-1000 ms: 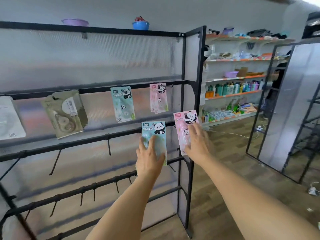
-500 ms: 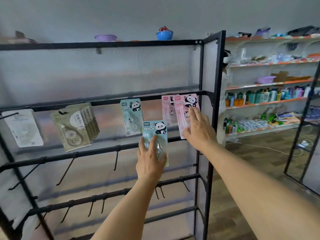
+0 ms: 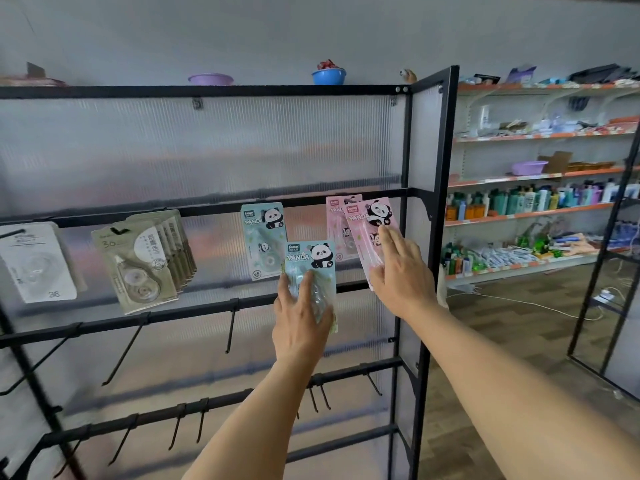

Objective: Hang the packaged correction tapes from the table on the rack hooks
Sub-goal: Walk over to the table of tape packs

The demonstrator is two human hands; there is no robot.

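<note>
Pink and teal panda correction tapes already hang singly from the upper rail of the black rack [image 3: 429, 216], a teal pack [image 3: 262, 240] and a pink pack [image 3: 337, 233] beside older stock, so the job looks partly done with many lower hooks bare. Raised against that pink pack, the right hand [image 3: 401, 275] grasps a second pink pack [image 3: 369, 233], seemingly at its hook. Lower down, the left hand [image 3: 301, 320] grasps another teal pack [image 3: 311, 268], unhung.

Hung pink pack [image 3: 337, 223] crowds its hook; lower hooks [image 3: 231, 323] stand bare.
</note>
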